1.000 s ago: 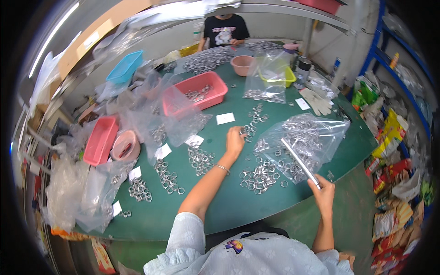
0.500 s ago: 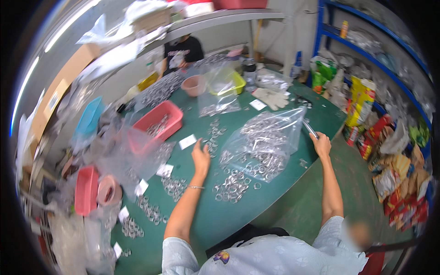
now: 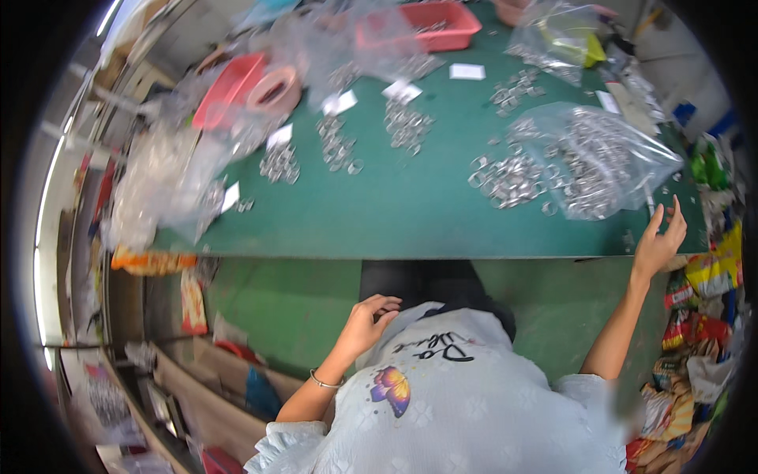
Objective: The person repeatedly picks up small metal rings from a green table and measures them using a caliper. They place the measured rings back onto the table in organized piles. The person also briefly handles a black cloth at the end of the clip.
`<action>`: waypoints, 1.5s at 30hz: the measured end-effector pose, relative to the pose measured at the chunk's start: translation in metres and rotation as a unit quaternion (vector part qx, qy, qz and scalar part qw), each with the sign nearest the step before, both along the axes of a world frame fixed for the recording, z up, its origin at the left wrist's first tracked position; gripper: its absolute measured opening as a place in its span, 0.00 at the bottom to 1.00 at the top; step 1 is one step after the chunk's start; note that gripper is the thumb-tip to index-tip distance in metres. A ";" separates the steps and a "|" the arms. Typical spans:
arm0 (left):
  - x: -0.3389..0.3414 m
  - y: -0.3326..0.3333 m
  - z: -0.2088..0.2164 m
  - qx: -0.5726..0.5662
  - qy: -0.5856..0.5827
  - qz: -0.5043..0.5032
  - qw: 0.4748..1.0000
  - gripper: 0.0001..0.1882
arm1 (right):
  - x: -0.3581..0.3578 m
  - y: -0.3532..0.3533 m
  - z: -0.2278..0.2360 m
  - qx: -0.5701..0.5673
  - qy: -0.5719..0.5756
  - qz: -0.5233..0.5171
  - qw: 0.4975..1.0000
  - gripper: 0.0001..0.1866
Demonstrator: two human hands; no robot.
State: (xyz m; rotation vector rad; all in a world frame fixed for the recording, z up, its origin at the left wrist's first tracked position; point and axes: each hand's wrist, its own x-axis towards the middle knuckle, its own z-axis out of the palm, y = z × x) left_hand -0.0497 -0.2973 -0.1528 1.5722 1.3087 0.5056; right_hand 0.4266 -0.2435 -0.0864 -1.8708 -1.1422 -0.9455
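Observation:
My left hand is off the table, in front of my shirt, with its fingers loosely bent, the thumb apart and nothing visible in it. Over the table's right end, my right hand has its fingers spread and holds nothing. Just beyond its fingertips is a slim pale strip, partly hidden and too small to identify. Beside it lies a clear plastic bag full of metal rings, its mouth facing left. Loose metal rings spill out in a pile there.
Smaller ring piles lie by white paper slips on the green table. Pink trays, a round pink tub and plastic bags stand along the far and left sides. Packets crowd the right.
My view has swung left and down. My left hand has left the table for my lap. My right hand, which gripped a slim silver thing, is now open.

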 end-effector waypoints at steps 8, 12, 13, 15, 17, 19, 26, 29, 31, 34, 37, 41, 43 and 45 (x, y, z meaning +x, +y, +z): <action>-0.067 -0.099 -0.054 -0.048 0.035 0.154 0.986 0.22 | -0.249 -0.050 -0.099 -0.487 0.272 0.652 0.513 0.10; -0.079 -0.139 -0.069 -0.116 -0.043 0.234 0.964 0.23 | -0.283 -0.042 -0.089 -0.600 0.184 0.584 0.515 0.16; -0.084 -0.154 -0.084 -0.115 -0.068 0.250 0.959 0.22 | -0.279 -0.040 -0.083 -0.670 0.202 0.534 0.473 0.14; -0.083 -0.174 -0.098 -0.069 -0.099 0.308 0.944 0.18 | -0.261 -0.047 -0.084 -0.711 0.233 0.479 0.460 0.12; -0.078 -0.177 -0.085 -0.055 -0.121 0.272 0.953 0.16 | -0.239 -0.058 -0.103 -0.648 0.239 0.520 0.502 0.10; -0.077 -0.174 -0.068 -0.043 -0.126 0.256 0.958 0.14 | -0.242 -0.060 -0.102 -0.630 0.239 0.547 0.495 0.13; -0.082 -0.175 -0.072 -0.022 -0.109 0.196 0.974 0.17 | -0.241 -0.063 -0.102 -0.600 0.174 0.625 0.468 0.16; -0.075 -0.179 -0.070 -0.047 -0.099 0.244 0.964 0.19 | -0.244 -0.058 -0.104 -0.608 0.192 0.608 0.473 0.17; -0.074 -0.170 -0.053 -0.069 -0.037 0.230 0.970 0.21 | -0.241 -0.059 -0.111 -0.578 0.217 0.625 0.477 0.16; -0.071 -0.178 -0.048 -0.119 -0.111 0.259 0.952 0.20 | -0.228 -0.064 -0.123 -0.580 0.192 0.617 0.496 0.16; -0.066 -0.190 -0.062 -0.068 -0.165 0.292 0.940 0.21 | -0.227 -0.058 -0.132 -0.541 0.204 0.640 0.506 0.16; -0.061 -0.196 -0.100 0.016 -0.141 0.308 0.941 0.21 | -0.243 -0.050 -0.118 -0.527 0.221 0.636 0.519 0.15; -0.056 -0.196 -0.097 -0.027 -0.128 0.349 0.928 0.20 | -0.241 -0.051 -0.124 -0.529 0.243 0.634 0.510 0.15; -0.053 -0.194 -0.087 -0.072 -0.137 0.383 0.911 0.20 | -0.240 -0.050 -0.132 -0.503 0.216 0.647 0.530 0.16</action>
